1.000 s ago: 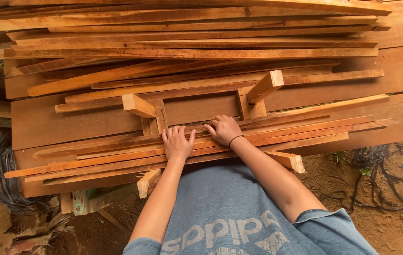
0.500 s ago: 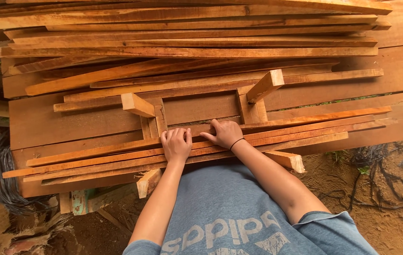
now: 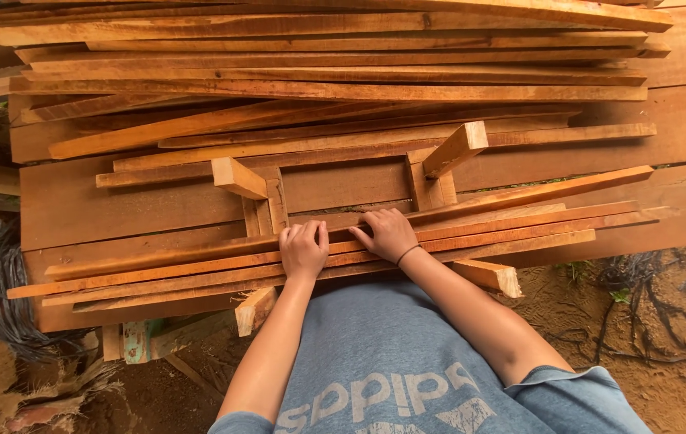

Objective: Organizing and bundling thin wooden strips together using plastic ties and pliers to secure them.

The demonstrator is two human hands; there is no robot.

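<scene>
My left hand (image 3: 303, 248) and my right hand (image 3: 389, 234) rest side by side on a bundle of long thin wooden slats (image 3: 520, 221) lying across an upturned wooden frame (image 3: 343, 186). The fingers of both hands curl over the far edge of the slats. The frame's short legs (image 3: 455, 149) stick up at the back, and two more legs (image 3: 489, 277) point toward me under the slats. A dark band circles my right wrist.
A big heap of long planks and slats (image 3: 335, 72) covers the wide boards (image 3: 86, 205) behind the frame. Black wires (image 3: 661, 309) lie on the dirt at the right. Dark cord (image 3: 5, 309) and scrap wood (image 3: 130, 341) sit at the left.
Both hands have stayed on the slats. My fingers have curled tighter over the slats' far edge, and the bundle has shifted slightly.
</scene>
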